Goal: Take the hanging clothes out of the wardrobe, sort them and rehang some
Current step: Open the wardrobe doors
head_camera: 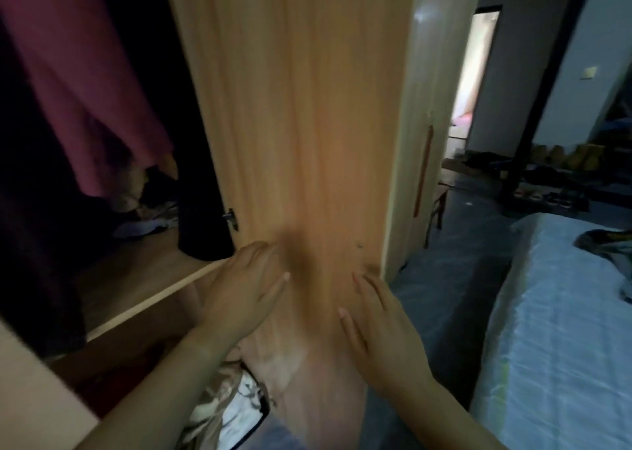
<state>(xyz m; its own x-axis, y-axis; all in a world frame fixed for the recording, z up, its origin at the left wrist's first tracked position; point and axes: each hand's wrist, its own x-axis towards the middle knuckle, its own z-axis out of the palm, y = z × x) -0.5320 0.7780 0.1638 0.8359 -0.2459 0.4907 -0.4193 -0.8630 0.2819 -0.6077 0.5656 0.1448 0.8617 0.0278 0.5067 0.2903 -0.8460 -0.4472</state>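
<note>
The wardrobe stands open on the left. A pink garment (78,84) hangs inside it, with dark clothes (30,193) beside it. The light wooden wardrobe door (301,107) swings out in front of me. My left hand (246,289) lies flat against the door's inner face, fingers straight, holding nothing. My right hand (383,323) hovers close to the door near its outer edge, fingers straight and spread, also holding nothing. A dark rolled item (201,217) stands on the wardrobe shelf (143,278) with small crumpled clothes behind it.
A bed with a pale blue cover (561,313) stands at the right, a dark patterned cloth (608,241) on it. A patterned cloth (232,412) lies low by the door. Beyond are a wooden chair (439,203), shoes on the floor and a lit doorway (472,73).
</note>
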